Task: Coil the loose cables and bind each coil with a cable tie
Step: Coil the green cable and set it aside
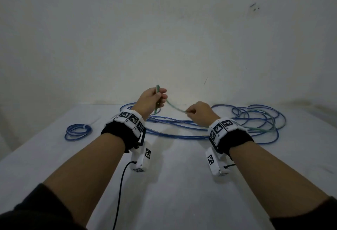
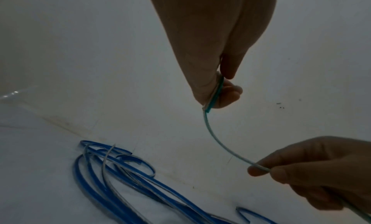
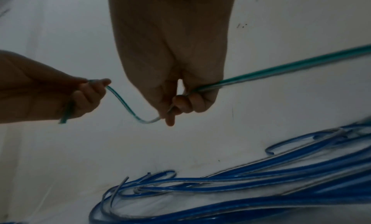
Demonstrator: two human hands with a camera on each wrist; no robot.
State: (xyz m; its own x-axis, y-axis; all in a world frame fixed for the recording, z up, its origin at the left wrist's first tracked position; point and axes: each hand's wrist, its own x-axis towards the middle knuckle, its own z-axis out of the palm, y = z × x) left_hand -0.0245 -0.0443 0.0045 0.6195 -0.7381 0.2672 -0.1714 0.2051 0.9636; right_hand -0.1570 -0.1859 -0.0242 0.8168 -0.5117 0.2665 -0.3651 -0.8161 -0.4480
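A green cable [image 1: 173, 107] sags between my two hands above the white table [image 1: 173, 184]. My left hand [image 1: 155, 100] grips its end section, with the tip sticking up above the fist [image 2: 215, 94]. My right hand [image 1: 195, 113] pinches the same cable [image 3: 128, 106] a short way along, and the rest runs back under the wrist toward the right [image 3: 291, 68]. Beneath and behind the hands lie several loose blue cables [image 1: 182, 127] in a tangled spread. A small blue coil [image 1: 77, 132] bound with a white tie lies at the left.
The table meets a plain white wall [image 1: 173, 38] just behind the cables. A black lead [image 1: 120, 193] hangs from the left wrist camera over the near table surface. The tangle of blue loops [image 1: 264, 118] spreads toward the right edge.
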